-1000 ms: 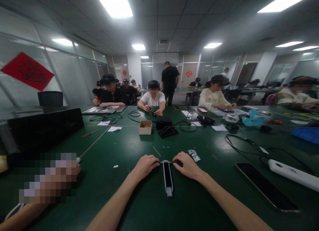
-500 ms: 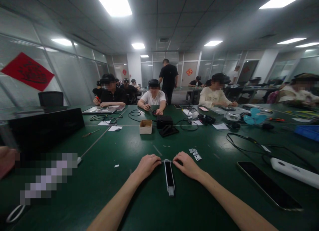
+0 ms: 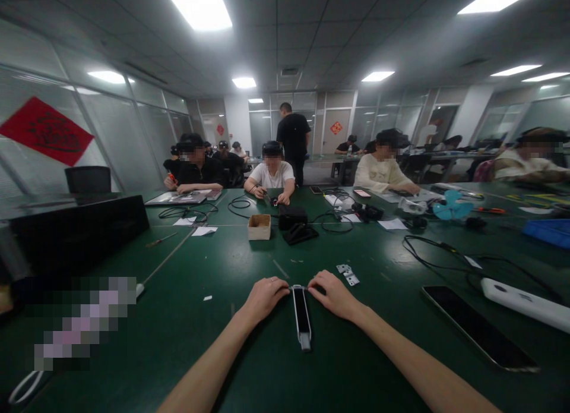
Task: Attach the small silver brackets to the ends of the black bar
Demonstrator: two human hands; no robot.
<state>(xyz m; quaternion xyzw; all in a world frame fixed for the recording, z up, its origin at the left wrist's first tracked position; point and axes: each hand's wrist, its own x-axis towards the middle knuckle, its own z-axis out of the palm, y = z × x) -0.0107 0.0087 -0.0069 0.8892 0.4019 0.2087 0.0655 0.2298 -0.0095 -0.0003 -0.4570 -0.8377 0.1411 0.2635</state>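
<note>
Fingers on both sides curl in toward one narrow device (image 3: 301, 318), white-edged with a dark top, which lies on the green table (image 3: 249, 365) between the left hand (image 3: 268, 298) and the right hand (image 3: 332, 294). Each thumb and forefinger draw together at its far end, though whether they pinch a small part there or only rest against it, I cannot tell. The device's long axis runs from far to near, its near end slanting slightly right; that grey tip (image 3: 305, 343) lies free, nearer than both hands, and neither hand is plainly closer to the far end. Just beyond the right hand is a metal bracket (image 3: 348, 275); well left of the left hand, a white scrap (image 3: 207, 298). Farther right lie a dark phone (image 3: 478, 327) and a white casing (image 3: 525, 303). On the far side, a small box (image 3: 259, 229) stands before a seated co-worker in a white shirt (image 3: 269, 175).
</note>
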